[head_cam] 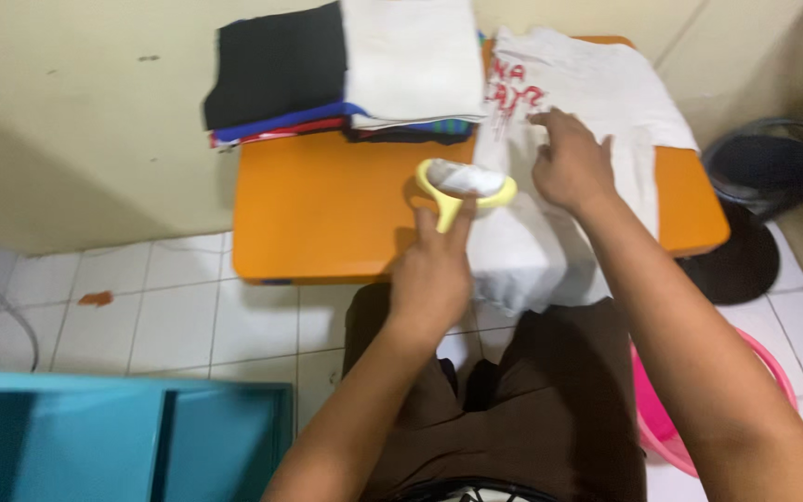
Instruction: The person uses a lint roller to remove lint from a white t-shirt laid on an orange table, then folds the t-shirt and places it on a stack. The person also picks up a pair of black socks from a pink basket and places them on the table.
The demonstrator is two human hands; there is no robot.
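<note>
The left hand (431, 270) grips the handle of a small yellow iron (465, 189), pressing it on a white T-shirt (597, 93) spread over the orange table (318, 204). The right hand (569, 165) lies open, flat on the cloth. The shirt looks soft and limp, best pinned flat; the iron seems light and rigid, safest held by its handle

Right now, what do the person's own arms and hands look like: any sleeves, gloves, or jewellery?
Both forearms are bare as far as the frame shows; no sleeves reach into view. The left hand and the right hand wear no gloves, and no watch, bracelet or ring is visible. Below the arms, dark brown clothing covers the lap.
</note>
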